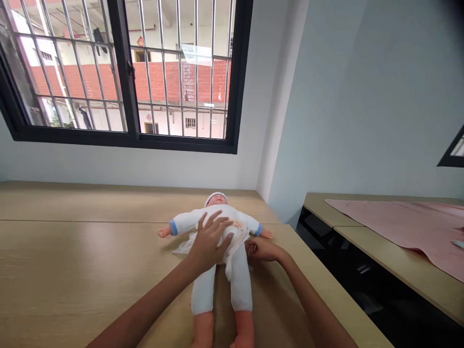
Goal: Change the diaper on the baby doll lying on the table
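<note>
A baby doll (240, 282) in a white suit with blue cuffs lies on its back on the wooden table, its arms spread and its legs towards me. Around its waist is a crumpled white diaper (239, 237), loose at the edges. My left hand (212, 237) lies over the doll's belly and the diaper, fingers spread. At the doll's hip, on the right of the view, my right hand (261, 250) is closed with its fingers curled against the diaper's side edge. What those fingers pinch is hidden.
The table (90, 275) ends in an edge to the right, with a dark gap beyond. Across it stands another table (366, 237) bearing a pink cloth (402, 224). Behind are a pale wall (348, 96) and a barred window (134, 140) with a dark frame.
</note>
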### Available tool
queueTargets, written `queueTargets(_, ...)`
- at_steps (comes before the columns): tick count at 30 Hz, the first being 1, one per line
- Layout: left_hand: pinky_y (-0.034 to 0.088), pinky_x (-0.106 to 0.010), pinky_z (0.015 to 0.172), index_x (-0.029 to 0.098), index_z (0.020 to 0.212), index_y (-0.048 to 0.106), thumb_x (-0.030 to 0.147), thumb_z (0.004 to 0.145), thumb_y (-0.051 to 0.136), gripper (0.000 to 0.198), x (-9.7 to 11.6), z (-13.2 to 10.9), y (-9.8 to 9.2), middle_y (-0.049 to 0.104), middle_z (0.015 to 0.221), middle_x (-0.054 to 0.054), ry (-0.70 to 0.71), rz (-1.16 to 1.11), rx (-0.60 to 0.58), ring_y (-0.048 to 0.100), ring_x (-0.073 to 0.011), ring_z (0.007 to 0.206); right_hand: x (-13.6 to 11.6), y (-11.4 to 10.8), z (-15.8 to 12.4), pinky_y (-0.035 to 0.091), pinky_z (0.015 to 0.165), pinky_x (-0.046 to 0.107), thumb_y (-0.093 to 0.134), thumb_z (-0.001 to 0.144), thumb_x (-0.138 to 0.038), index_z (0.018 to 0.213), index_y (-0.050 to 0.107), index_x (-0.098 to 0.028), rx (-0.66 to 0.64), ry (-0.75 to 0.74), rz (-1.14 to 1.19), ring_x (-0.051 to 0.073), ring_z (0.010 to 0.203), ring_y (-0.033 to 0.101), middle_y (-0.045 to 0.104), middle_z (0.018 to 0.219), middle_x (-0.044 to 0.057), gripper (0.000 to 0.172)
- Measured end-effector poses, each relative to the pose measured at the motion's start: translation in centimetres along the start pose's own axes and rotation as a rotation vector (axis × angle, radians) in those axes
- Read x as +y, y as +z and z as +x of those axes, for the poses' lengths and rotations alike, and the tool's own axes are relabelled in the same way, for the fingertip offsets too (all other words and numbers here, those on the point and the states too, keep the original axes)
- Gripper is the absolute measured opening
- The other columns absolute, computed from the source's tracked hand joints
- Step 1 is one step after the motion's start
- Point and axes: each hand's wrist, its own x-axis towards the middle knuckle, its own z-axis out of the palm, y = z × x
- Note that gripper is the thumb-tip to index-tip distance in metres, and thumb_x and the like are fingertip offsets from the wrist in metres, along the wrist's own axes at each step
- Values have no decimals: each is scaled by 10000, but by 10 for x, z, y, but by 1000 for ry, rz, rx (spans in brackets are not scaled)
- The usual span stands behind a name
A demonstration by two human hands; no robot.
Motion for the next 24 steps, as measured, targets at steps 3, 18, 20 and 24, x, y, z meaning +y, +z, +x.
queueTargets(3,149,-501,1165,264,1114,602,325,980,393,256,16,10,18,652,1172,-9,186,22,-134,432,-205,1325,-1,-1,3,373,578,245,615,701,-222,690,607,-159,52,-47,3,140,623,515,604,657,3,64)
queueTargets(18,281,-516,1099,234,1025,648,296,975,393,267,12,-4,58,618,1169,-56,303,237,-192,446,-250,1260,3,-22,-9,422,644,262,727,642,-329,862,543,-175,151,37,104,161,697,546,583,712,-12,325)
queueTargets(20,284,-507,1098,233,1014,647,302,972,403,257,13,-5,57,618,1169,-53,297,242,-201,448,-247,1258,-5,-22,-15,432,634,253,788,559,-295,848,546,-167,-85,67,140,159,706,556,593,732,-11,398)
queueTargets(24,292,-523,1089,235,1027,639,301,966,412,244,13,-5,57,623,1167,-50,284,236,-207,456,-253,1250,-20,-4,-14,410,578,229,800,523,-235,821,581,-167,-294,9,104,145,684,538,595,747,-21,375)
